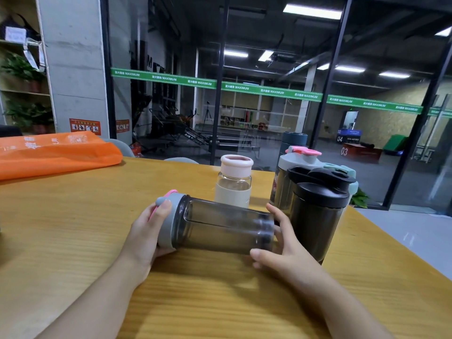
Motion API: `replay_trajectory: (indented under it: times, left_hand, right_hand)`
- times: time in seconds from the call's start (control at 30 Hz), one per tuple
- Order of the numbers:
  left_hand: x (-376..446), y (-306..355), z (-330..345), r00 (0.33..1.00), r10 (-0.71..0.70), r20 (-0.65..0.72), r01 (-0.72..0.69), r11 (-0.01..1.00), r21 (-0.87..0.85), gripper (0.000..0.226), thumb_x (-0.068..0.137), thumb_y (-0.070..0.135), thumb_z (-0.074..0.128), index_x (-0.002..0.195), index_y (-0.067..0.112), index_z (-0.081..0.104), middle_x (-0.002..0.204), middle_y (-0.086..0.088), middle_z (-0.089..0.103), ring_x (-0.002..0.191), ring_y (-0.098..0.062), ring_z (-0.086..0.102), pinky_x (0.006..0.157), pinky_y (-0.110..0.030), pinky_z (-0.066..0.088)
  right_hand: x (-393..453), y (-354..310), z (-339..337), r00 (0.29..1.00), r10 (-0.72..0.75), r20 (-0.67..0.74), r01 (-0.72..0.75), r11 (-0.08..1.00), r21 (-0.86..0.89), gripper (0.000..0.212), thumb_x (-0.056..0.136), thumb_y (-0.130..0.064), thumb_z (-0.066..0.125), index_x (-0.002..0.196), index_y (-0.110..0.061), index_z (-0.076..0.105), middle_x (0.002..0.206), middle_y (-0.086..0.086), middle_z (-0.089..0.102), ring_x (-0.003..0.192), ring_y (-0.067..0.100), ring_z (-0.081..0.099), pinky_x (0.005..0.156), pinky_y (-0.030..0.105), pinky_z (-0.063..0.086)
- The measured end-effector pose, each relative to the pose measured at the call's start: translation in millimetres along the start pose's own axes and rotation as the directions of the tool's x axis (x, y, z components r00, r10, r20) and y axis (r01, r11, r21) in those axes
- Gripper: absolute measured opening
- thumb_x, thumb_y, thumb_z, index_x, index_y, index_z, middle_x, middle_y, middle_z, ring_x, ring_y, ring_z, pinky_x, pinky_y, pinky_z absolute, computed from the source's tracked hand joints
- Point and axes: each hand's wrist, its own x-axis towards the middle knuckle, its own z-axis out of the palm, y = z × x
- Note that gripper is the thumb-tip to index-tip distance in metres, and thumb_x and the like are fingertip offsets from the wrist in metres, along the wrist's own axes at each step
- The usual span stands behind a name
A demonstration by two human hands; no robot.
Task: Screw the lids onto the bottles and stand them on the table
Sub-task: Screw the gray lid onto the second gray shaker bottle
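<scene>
A smoky clear shaker bottle [220,225] lies sideways between my hands, just above the wooden table [73,228]. Its grey lid [168,216] with a pink flip cap points left. My left hand [149,231] wraps around the lid end. My right hand [281,243] grips the bottle's base end. Behind it stand lidded bottles: a small glass bottle with a pink lid [234,182], a black shaker [318,211], a grey-lidded shaker with pink cap [298,167], a teal-lidded one [348,174] mostly hidden, and a dark blue bottle [294,139] at the back.
An orange fabric bag [53,152] lies at the table's far left. The table's right edge [391,245] runs diagonally close to the standing bottles. A glass wall is beyond the table.
</scene>
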Motion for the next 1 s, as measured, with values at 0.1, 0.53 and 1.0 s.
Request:
replay_trajectory:
  times: [0.1, 0.53, 1.0]
  left_hand:
    - [-0.6, 0.4, -0.2, 1.0, -0.008, -0.013, 0.008, 1.0, -0.014, 0.064, 0.055, 0.066, 0.059, 0.114, 0.043, 0.064, 0.114, 0.0, 0.069, 0.096, -0.02, 0.063, 0.07, -0.041, 0.058]
    - [-2.4, 0.5, 0.4, 1.0, -0.003, 0.025, 0.003, 1.0, 0.028, 0.065, 0.056, 0.066, 0.06, 0.116, 0.043, 0.063, 0.114, -0.003, 0.069, 0.094, -0.02, 0.063, 0.066, -0.036, 0.055]
    - [-1.9, -0.5, 0.2, 0.999, 0.03, 0.038, -0.031, 0.999, 0.032, 0.063, 0.055, 0.064, 0.062, 0.116, 0.046, 0.062, 0.111, -0.003, 0.068, 0.097, -0.024, 0.063, 0.076, -0.045, 0.055]
  right_hand:
    - [-0.8, -2.1, -1.3, 0.997, -0.072, 0.009, 0.072, 0.997, -0.034, 0.09, 0.061, -0.03, 0.079, 0.127, -0.064, 0.029, 0.135, -0.009, 0.049, 0.103, 0.006, 0.066, 0.102, 0.036, 0.046]
    - [-1.4, -3.0, -1.0, 0.989, 0.137, -0.049, -0.143, 0.977, -0.16, 0.05, 0.074, -0.06, 0.061, 0.112, -0.032, 0.046, 0.068, 0.009, 0.071, 0.039, 0.017, 0.049, 0.04, 0.023, 0.037]
    - [6.7, 1.3, -1.1, 0.96, 0.279, 0.021, -0.278, 0.96, -0.015, 0.067, 0.075, -0.072, 0.043, 0.119, -0.023, 0.051, 0.092, 0.011, 0.072, 0.046, 0.017, 0.055, 0.039, 0.023, 0.039]
